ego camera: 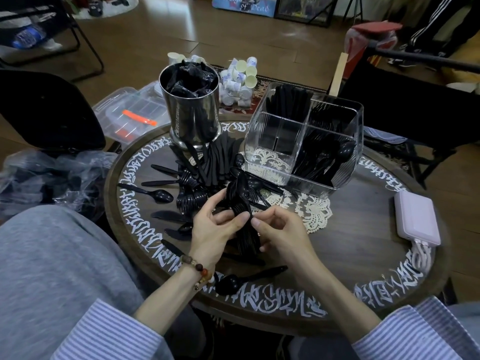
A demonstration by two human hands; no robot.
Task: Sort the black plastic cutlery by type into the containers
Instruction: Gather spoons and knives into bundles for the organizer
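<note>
Both sleeves are striped, fine blue-and-white lines, loose and wide at the cuffs, pushed up the forearms. On the left wrist, a beaded bracelet [199, 272] in brown, red and orange beads. Grey fabric trousers [52, 268] cover the leg at left.

You've got a nested stack of black spoons [241, 203] gripped upright at centre. Loose forks [191, 193], knives and spoons lie at 9 to 11 o'clock. Clear divided container [306, 141] at 1 o'clock, steel canister [191, 110] at 11.
</note>
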